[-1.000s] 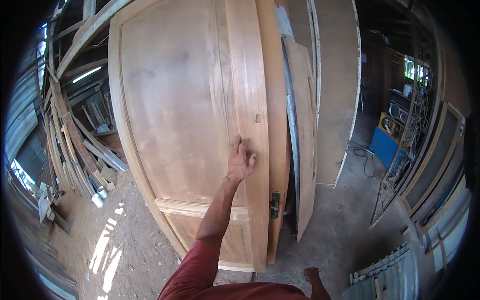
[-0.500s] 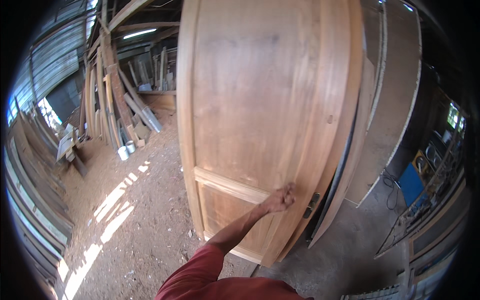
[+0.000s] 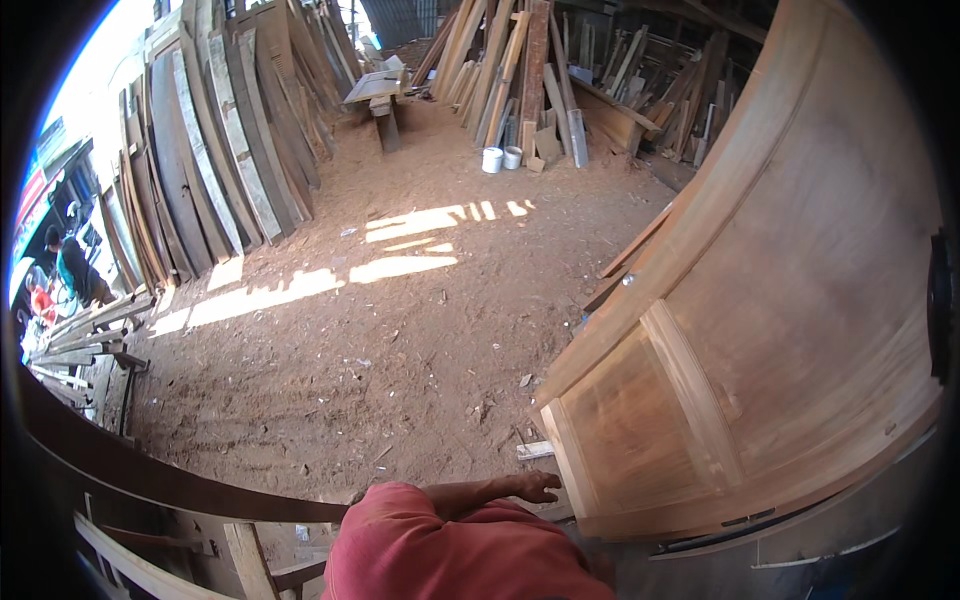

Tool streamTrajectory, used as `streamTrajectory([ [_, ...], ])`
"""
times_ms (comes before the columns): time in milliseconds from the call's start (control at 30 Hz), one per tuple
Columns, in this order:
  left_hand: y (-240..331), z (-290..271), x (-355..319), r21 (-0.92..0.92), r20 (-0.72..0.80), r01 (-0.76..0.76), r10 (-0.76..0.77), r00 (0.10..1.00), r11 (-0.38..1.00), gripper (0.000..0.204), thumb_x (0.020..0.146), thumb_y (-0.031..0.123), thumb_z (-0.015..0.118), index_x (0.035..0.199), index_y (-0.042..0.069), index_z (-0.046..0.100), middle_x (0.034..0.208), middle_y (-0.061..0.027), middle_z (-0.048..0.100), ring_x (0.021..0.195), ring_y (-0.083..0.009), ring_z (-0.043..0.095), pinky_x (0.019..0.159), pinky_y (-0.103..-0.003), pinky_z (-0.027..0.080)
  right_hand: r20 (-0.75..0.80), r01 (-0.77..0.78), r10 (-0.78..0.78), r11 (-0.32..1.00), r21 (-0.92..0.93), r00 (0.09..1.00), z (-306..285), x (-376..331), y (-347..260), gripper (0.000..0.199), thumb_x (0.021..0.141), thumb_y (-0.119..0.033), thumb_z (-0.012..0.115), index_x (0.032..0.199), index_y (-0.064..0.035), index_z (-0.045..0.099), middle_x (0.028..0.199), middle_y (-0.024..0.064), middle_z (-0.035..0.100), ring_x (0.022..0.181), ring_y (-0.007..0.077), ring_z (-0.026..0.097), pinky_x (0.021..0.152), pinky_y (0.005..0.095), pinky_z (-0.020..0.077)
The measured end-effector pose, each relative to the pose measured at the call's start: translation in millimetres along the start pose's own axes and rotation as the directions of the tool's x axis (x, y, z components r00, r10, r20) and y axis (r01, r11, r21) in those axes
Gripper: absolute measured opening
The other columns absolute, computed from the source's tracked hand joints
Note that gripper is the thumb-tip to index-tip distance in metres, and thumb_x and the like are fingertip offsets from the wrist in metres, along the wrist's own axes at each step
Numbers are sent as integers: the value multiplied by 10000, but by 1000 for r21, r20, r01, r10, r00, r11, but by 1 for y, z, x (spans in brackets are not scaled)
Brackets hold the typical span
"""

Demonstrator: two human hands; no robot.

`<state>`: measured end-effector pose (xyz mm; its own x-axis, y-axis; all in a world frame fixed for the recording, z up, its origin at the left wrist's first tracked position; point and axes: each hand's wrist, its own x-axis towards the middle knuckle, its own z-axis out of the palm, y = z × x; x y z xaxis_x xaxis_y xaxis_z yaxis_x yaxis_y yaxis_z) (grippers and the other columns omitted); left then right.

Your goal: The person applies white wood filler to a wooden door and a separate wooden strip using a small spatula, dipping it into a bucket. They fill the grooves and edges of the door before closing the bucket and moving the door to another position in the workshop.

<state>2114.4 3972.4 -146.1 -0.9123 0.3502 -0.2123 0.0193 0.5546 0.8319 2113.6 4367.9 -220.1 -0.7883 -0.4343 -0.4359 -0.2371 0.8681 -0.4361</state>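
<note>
My left hand point(image 3: 537, 487), at the end of a bare forearm below a red sleeve, hangs loosely with its fingers slightly bent and apart. It holds nothing. Just to its right stands a large wooden panel door point(image 3: 840, 270), tilted across the right side of the view. The door's smaller lower panel point(image 3: 635, 425) is the part nearest the hand, and I see a gap between them. A dark lock slot point(image 3: 750, 518) shows on the door's edge toward me. My right hand is out of view.
Long planks point(image 3: 230, 150) lean along the left side. Two small white buckets point(image 3: 492, 160) stand before upright timbers at the back. A dark curved beam point(image 3: 180, 485) crosses the lower left, above a wooden frame. People point(image 3: 75, 268) are far left. Wood scraps litter the dirt floor point(image 3: 440, 370).
My view has swung left and down, so the door now sits at the right. My left hand has come away from the door's lock side and dropped beside its lower part.
</note>
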Motion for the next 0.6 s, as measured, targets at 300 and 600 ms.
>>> streamTrajectory([
  [300, -33, -33, -48, -5, -209, 38, -39, 977, 999, 475, 899, 393, 675, 1200, 26, 651, 1208, -188, 668, 1155, -356, 622, 973, -445, 504, 342, -161, 10, 895, 416, 940, -33, 122, -199, 398, 888, -76, 683, 1253, 68, 619, 882, 113, 735, 663, 154, 650, 589, 278, 501],
  [600, -44, -26, -98, -80, -411, 209, -223, 884, 975, 439, 866, 475, 689, 997, 58, 726, 977, -170, 719, 977, -377, 676, 844, -476, 534, 681, -444, -334, 559, 700, 652, -34, 148, -300, 493, 931, -73, 537, 1416, -15, 464, 1141, 182, 675, 785, 236, 648, 714, 371, 538],
])
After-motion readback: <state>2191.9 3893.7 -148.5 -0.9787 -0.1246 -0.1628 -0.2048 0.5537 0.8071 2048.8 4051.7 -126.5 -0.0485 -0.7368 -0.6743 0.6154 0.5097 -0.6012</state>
